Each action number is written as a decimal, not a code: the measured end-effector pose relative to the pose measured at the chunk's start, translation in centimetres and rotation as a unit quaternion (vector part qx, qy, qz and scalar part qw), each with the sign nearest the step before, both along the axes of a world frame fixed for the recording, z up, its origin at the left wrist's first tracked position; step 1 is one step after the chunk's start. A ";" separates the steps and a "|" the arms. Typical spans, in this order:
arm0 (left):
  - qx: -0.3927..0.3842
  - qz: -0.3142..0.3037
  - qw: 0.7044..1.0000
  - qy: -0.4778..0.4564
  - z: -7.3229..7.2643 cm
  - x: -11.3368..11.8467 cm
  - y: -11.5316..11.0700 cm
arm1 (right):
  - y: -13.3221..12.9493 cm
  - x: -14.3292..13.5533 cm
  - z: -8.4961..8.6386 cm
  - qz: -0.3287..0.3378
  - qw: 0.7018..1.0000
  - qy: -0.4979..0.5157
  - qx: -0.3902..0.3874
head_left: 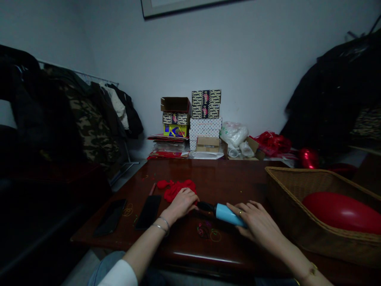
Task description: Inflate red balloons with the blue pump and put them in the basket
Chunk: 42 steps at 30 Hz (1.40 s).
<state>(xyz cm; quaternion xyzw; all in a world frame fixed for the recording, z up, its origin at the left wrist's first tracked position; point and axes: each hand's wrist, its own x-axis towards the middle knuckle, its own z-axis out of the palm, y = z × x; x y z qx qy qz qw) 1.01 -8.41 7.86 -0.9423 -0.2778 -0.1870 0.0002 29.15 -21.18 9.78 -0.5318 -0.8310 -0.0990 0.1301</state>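
My right hand [251,216] is wrapped around the light blue barrel of a balloon pump [228,214], which lies roughly level above the table. Its black nozzle end points left, to my left hand [185,199]. The fingers of my left hand are closed at the nozzle tip; a bit of red shows there, but whether it is a balloon's neck I cannot tell. Just behind that hand is a pile of red, uninflated balloons [175,190], partly covered by it. Below the pump, several coloured rubber bands [204,229] lie on the brown table [226,178].
At the right stands a wicker basket [285,206] with an inflated red balloon [342,210] inside. Two dark phone-like slabs, a nearer one [149,211] and a farther-left one [110,216], lie on the left. Stacked boxes [205,127] and plastic bags [235,134] stand behind the table.
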 end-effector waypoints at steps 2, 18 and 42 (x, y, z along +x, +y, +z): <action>0.014 0.005 1.000 0.005 -0.1 0.1 -0.1 | 0.0 -0.1 0.1 -0.001 1.000 0.003 -0.010; 0.019 0.045 0.995 -0.084 -0.5 0.2 0.2 | 0.3 -2.0 0.5 -0.053 0.998 -0.031 0.004; -0.590 -0.029 0.225 -0.775 -3.4 5.7 -0.1 | -0.3 -6.7 -0.3 -0.111 0.994 0.017 0.011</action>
